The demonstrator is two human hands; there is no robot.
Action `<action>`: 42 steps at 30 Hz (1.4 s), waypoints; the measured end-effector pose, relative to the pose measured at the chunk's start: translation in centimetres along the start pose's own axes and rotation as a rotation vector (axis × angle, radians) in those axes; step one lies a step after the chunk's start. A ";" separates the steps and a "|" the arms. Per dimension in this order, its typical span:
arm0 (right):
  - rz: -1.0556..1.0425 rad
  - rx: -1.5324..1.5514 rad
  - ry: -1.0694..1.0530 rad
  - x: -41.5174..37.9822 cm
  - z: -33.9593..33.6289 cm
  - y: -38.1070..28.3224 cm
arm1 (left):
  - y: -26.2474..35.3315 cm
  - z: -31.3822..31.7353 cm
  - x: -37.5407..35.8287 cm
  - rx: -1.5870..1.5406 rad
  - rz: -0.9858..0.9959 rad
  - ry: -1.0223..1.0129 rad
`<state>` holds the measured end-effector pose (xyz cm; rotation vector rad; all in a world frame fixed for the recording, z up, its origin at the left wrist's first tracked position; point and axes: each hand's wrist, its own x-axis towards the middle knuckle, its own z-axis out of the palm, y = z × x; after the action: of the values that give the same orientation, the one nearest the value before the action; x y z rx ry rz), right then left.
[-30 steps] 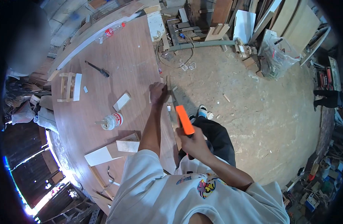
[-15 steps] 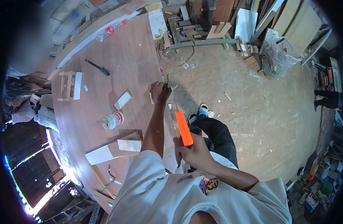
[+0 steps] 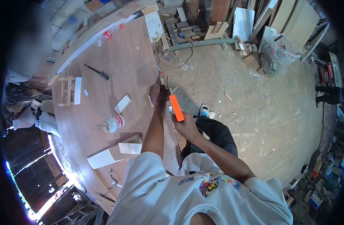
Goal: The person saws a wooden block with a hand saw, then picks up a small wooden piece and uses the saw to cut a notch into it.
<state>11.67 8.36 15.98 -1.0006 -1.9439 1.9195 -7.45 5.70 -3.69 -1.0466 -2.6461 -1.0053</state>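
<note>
Brown wood-grain table (image 3: 130,71): the left hand (image 3: 158,95) stays at its edge, fingers curled down; whether they grasp anything cannot be told. Orange-handled tool (image 3: 176,108): positioned just right of the left hand, beside the table edge, handle clenched in the right hand (image 3: 187,126). Compared with half a second earlier, tool and right hand have advanced toward the left hand; the handle's front end now sits near it. Judgement: forward part of a working stroke. Count, left to right: slatted wooden frame (image 3: 69,90), one; white strip (image 3: 78,90), one; dark slender tool (image 3: 97,71), one; white-faced boards (image 3: 102,159), two; red-labelled bottle (image 3: 107,35), one; jar (image 3: 114,123), one; pale block (image 3: 122,104), one.
</note>
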 end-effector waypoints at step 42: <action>-0.092 -0.048 0.057 0.2 0.3 1.4 | 2.3 -1.4 0.9 0.013 0.014 0.016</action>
<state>11.76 8.11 14.51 -0.9510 -1.9763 1.7840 -6.77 6.57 -1.05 -1.0492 -2.6251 -0.9882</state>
